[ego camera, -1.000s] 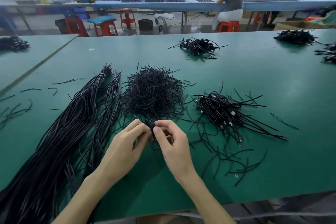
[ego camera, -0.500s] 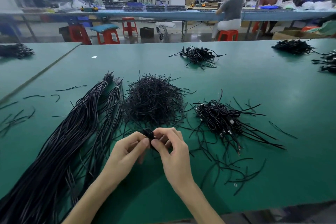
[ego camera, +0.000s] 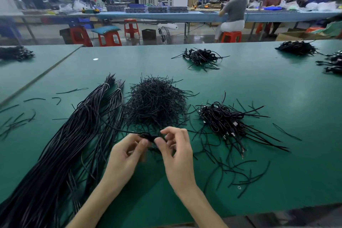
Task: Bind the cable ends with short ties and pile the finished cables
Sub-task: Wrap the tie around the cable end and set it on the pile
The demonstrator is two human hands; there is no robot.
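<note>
In the lower middle of the frame the left hand [ego camera: 127,155] and right hand [ego camera: 176,152] meet close together over the green tabletop [ego camera: 277,89]. Both pinch a small coiled cable [ego camera: 149,136] between thumb and fingertips, the coil sitting just above and between them. A loose strand runs from the coil toward the left. Directly above the hands lies the heap of short ties [ego camera: 155,102]. To the right of centre sits the pile of finished cables [ego camera: 227,120]. The long cables [ego camera: 74,135] stretch diagonally down the left side.
</note>
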